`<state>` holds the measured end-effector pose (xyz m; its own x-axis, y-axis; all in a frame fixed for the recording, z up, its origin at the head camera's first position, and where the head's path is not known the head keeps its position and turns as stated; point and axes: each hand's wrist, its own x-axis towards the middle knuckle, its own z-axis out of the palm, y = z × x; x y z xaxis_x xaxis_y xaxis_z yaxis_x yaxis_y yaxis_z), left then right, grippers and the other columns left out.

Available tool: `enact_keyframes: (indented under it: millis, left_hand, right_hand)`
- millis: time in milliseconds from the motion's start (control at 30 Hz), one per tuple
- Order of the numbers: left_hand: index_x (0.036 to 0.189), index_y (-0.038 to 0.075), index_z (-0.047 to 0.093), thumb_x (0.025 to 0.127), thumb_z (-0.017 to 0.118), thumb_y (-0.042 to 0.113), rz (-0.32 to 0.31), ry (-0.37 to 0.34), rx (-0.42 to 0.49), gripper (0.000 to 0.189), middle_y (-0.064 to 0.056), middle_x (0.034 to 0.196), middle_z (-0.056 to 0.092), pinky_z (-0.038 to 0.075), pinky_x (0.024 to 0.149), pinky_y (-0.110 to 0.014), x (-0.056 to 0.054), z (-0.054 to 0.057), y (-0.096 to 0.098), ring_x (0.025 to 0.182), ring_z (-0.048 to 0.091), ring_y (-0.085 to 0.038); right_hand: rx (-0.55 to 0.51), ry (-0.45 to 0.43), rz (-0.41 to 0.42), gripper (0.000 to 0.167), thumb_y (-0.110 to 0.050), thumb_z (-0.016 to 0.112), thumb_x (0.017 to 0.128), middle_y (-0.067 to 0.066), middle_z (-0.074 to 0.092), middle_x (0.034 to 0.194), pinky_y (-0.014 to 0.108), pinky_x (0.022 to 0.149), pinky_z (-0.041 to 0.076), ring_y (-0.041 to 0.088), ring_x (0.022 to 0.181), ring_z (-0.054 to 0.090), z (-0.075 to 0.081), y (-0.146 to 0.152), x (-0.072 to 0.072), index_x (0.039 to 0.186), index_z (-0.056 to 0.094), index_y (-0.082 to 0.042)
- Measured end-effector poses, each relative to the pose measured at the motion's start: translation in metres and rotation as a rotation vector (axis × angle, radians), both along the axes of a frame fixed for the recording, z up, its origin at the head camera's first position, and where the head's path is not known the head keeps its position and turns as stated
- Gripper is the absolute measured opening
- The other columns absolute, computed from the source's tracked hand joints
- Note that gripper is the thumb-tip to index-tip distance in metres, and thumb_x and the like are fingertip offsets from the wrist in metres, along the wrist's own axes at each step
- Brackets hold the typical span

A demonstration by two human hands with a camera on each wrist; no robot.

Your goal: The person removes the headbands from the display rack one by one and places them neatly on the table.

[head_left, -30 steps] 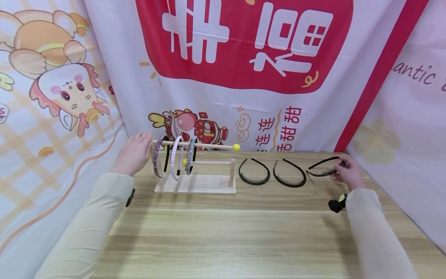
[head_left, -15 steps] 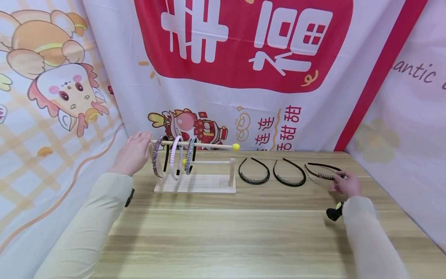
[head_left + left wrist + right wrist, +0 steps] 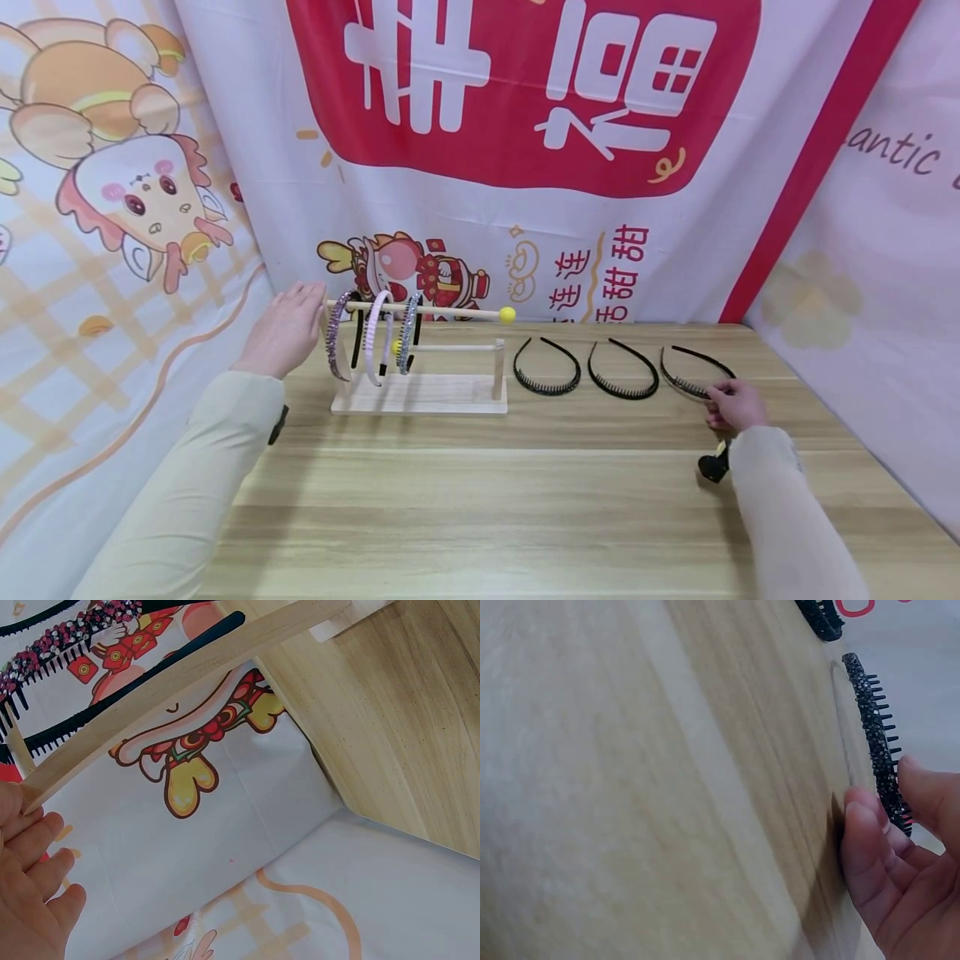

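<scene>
At the right, my right hand [image 3: 738, 406] pinches a black toothed headband [image 3: 682, 386] between thumb and fingers at its near right side. The headband lies low over the table with its ends pointing away; dark glitter covers it in the right wrist view. My left hand [image 3: 283, 332] rests its fingers at the top of the left post [image 3: 172, 679] of a wooden headband stand [image 3: 427, 406]. On the stand's upper rod hang a purple sequined headband [image 3: 334, 342], a pale pink headband [image 3: 371, 346] and a silver glittery headband [image 3: 408, 337].
Two more black toothed headbands, one nearer the stand [image 3: 547, 389] and one further right [image 3: 624, 393], lie on the wooden table [image 3: 495, 508]. The upper rod ends in a yellow ball [image 3: 507, 315]. Printed cloth [image 3: 525, 179] borders the table at the back and sides.
My right hand has moved down and left with the black headband, which has turned from tilted to nearly flat beside the other two. My left hand has stayed at the stand.
</scene>
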<state>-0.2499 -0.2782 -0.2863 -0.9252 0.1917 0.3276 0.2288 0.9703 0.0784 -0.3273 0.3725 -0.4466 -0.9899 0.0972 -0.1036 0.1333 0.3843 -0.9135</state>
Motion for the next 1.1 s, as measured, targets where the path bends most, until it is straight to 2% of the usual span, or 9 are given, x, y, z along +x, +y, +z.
enact_keyframes:
  millis: [100, 233, 433, 600, 667, 867, 1100]
  left_hand:
    - [0.138, -0.011, 0.026, 0.1, 0.032, 0.013, 0.0, -0.004, -0.003, 0.046, -0.031, 0.139, 0.029, 0.01, 0.109, -0.053, -0.001, 0.0, 0.0, 0.13, 0.02, -0.046]
    - [0.139, -0.011, 0.025, 0.1, 0.031, 0.014, 0.001, -0.016, -0.002, 0.046, -0.031, 0.14, 0.027, 0.009, 0.109, -0.053, -0.001, -0.001, -0.001, 0.13, 0.02, -0.046]
    - [0.139, -0.011, 0.026, 0.1, 0.031, 0.014, -0.001, -0.019, 0.001, 0.046, -0.031, 0.14, 0.027, 0.009, 0.109, -0.053, -0.002, -0.001, 0.0, 0.13, 0.019, -0.046]
    - [0.138, -0.011, 0.026, 0.1, 0.031, 0.014, -0.004, -0.012, -0.003, 0.046, -0.031, 0.139, 0.028, 0.01, 0.109, -0.053, -0.002, -0.001, 0.0, 0.13, 0.02, -0.047]
    - [0.138, -0.011, 0.026, 0.1, 0.031, 0.014, -0.003, -0.01, -0.002, 0.046, -0.031, 0.139, 0.028, 0.01, 0.109, -0.054, -0.002, -0.001, -0.001, 0.13, 0.02, -0.047]
    - [0.138, -0.011, 0.025, 0.1, 0.032, 0.014, -0.001, -0.017, 0.001, 0.046, -0.031, 0.14, 0.027, 0.009, 0.109, -0.053, -0.001, 0.0, -0.002, 0.13, 0.019, -0.046]
    - [0.139, -0.01, 0.024, 0.1, 0.032, 0.015, -0.009, -0.02, 0.004, 0.047, -0.031, 0.14, 0.026, 0.008, 0.109, -0.053, -0.002, -0.001, -0.002, 0.131, 0.018, -0.046]
  right_hand:
    - [0.049, -0.001, 0.008, 0.032, -0.011, 0.045, 0.095, 0.004, 0.056, 0.064, 0.029, 0.048, 0.055, 0.012, 0.05, 0.059, -0.002, 0.001, -0.001, 0.112, 0.041, 0.015]
    - [0.064, 0.001, 0.012, 0.031, -0.009, 0.046, 0.094, 0.004, 0.056, 0.064, 0.029, 0.047, 0.055, 0.012, 0.049, 0.059, -0.003, 0.002, 0.0, 0.112, 0.042, 0.016]
    - [0.051, -0.007, 0.01, 0.035, -0.009, 0.045, 0.093, 0.002, 0.055, 0.064, 0.028, 0.047, 0.055, 0.011, 0.05, 0.058, -0.002, 0.002, 0.0, 0.118, 0.039, 0.015]
    - [-0.001, -0.028, -0.011, 0.041, -0.009, 0.045, 0.093, 0.004, 0.055, 0.064, 0.029, 0.049, 0.055, 0.013, 0.05, 0.058, 0.002, 0.001, -0.002, 0.125, 0.034, 0.014]
    - [-0.008, -0.014, -0.017, 0.043, -0.009, 0.044, 0.093, 0.006, 0.055, 0.066, 0.03, 0.049, 0.055, 0.013, 0.051, 0.058, 0.007, 0.0, -0.002, 0.128, 0.033, 0.014]
    - [0.051, 0.116, 0.019, 0.042, -0.011, 0.043, 0.095, 0.009, 0.057, 0.07, 0.028, 0.049, 0.054, 0.011, 0.051, 0.057, 0.026, -0.01, -0.006, 0.126, 0.035, 0.016]
    - [0.11, 0.182, 0.037, 0.047, -0.017, 0.046, 0.096, 0.013, 0.056, 0.079, 0.031, 0.057, 0.057, 0.013, 0.058, 0.061, 0.054, -0.031, -0.014, 0.13, 0.035, 0.014]
